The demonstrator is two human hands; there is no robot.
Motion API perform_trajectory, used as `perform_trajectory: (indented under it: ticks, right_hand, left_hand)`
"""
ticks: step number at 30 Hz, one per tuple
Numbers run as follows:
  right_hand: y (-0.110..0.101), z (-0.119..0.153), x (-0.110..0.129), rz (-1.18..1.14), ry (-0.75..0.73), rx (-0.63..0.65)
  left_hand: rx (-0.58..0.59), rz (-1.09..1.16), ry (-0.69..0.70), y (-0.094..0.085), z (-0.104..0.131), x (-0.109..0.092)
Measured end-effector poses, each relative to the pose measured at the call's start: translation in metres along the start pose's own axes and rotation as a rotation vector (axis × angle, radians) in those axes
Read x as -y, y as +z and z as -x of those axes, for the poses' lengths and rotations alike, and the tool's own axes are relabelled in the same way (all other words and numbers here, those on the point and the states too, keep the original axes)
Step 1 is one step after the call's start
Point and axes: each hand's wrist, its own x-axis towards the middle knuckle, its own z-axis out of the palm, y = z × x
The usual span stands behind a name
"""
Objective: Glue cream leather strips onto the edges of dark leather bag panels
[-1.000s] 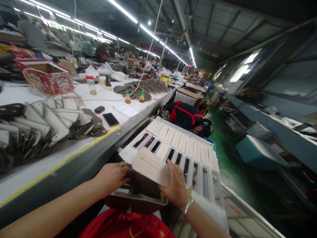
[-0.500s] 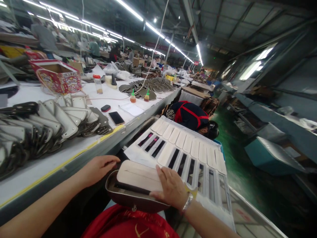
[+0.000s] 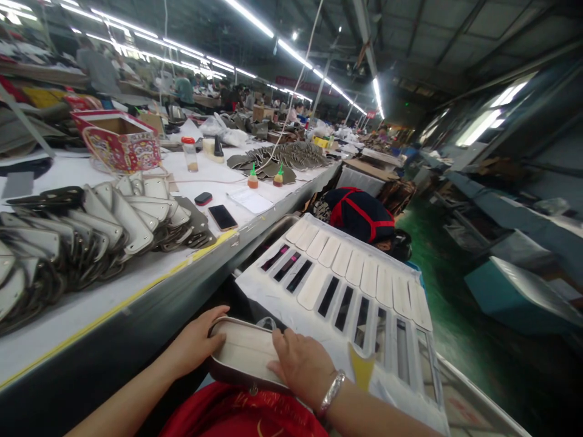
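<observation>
A dark-rimmed oblong case (image 3: pixel 230 373) rests at my lap, against the red cloth. A pale oval panel (image 3: pixel 248 349) lies inside its rim. My left hand (image 3: pixel 203 341) grips the left end of the case, thumb on the panel and fingers over the outer edge. At the right end my right hand (image 3: pixel 303 364), with a silver bracelet at the wrist, has its thumb and fingers around the panel and rim. Just beyond, a white board (image 3: pixel 282 303) carries rows of similar pale oval panels (image 3: pixel 314 285) and dark slots.
On the long table (image 3: pixel 173 303) at left are stacked pale pieces (image 3: pixel 132 227), a phone (image 3: pixel 223 216), small bottles (image 3: pixel 252 177) and a red patterned box (image 3: pixel 122 142). A person (image 3: pixel 357 212) in dark clothing with red straps bends behind the board. Teal bins (image 3: pixel 514 297) stand right.
The pale panel has gone down into the case. My left hand has moved right and down and taken hold of the case's left end. The view has shifted slightly.
</observation>
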Motion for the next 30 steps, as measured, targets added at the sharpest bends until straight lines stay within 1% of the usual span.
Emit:
perform_trajectory:
  ticks: [1,3,4,5,6,8,9,10,11,13,14,16,18,19,20,21,22,24,27,29,30]
  right_hand:
    - [-0.001,-0.002,0.001,-0.009,0.008,0.02]
    - [-0.001,-0.004,0.003,-0.035,0.023,0.041]
    - [-0.001,-0.005,0.003,-0.054,0.027,0.045]
    - [0.0,-0.006,0.003,-0.075,0.031,0.047]
    - [-0.001,-0.006,0.002,-0.098,0.036,0.048]
    - [-0.003,-0.006,-0.005,-0.146,0.03,0.053]
    - [-0.006,-0.004,-0.011,-0.192,0.025,0.062]
    - [-0.008,-0.002,-0.02,-0.269,0.023,0.076]
    - [-0.011,0.002,-0.03,-0.375,0.039,0.089]
    - [-0.014,0.015,-0.053,-0.637,0.148,0.095]
    - [-0.013,0.023,-0.065,-0.784,0.249,0.101]
    - [-0.007,0.04,-0.082,-1.11,0.482,0.163]
    - [0.004,0.057,-0.09,-1.467,0.658,0.246]
    - [0.01,0.064,-0.09,-1.614,0.716,0.265]
    - [0.014,0.069,-0.089,-1.708,0.756,0.255]
    - [0.017,0.073,-0.087,-1.735,0.774,0.222]
    - [0.019,0.076,-0.085,-1.71,0.781,0.195]
    - [0.017,0.079,-0.082,-1.584,0.748,0.215]
    - [0.01,0.079,-0.086,-1.36,0.697,0.313]
    - [0.008,0.077,-0.092,-1.296,0.715,0.41]
    - [0.009,0.077,-0.096,-1.311,0.717,0.483]
  left_hand:
    - [0.0,-0.08,0.013,-0.003,-0.002,-0.004]
    - [-0.057,-0.284,0.066,-0.005,-0.004,-0.019]
    - [-0.081,-0.373,0.121,-0.003,-0.004,-0.029]
    - [-0.07,-0.43,0.196,0.001,-0.003,-0.041]
    - [-0.014,-0.451,0.276,0.008,-0.001,-0.052]
    - [0.192,-0.437,0.401,0.025,0.003,-0.069]
    - [0.291,-0.434,0.428,0.034,0.005,-0.074]
    - [0.363,-0.441,0.433,0.041,0.007,-0.076]
    - [0.408,-0.454,0.426,0.047,0.008,-0.076]
    - [0.473,-0.478,0.404,0.052,0.008,-0.074]
    - [0.506,-0.483,0.396,0.052,0.006,-0.074]
    - [0.572,-0.492,0.39,0.05,0.0,-0.079]
    - [0.614,-0.499,0.417,0.05,-0.006,-0.091]
    - [0.626,-0.507,0.445,0.051,-0.008,-0.098]
    - [0.632,-0.524,0.472,0.054,-0.01,-0.103]
    - [0.636,-0.548,0.5,0.057,-0.011,-0.108]
    - [0.639,-0.572,0.528,0.061,-0.013,-0.11]
    - [0.646,-0.604,0.583,0.068,-0.015,-0.108]
    - [0.65,-0.596,0.662,0.073,-0.019,-0.098]
    - [0.666,-0.579,0.703,0.071,-0.023,-0.094]
    - [0.692,-0.567,0.722,0.069,-0.026,-0.094]
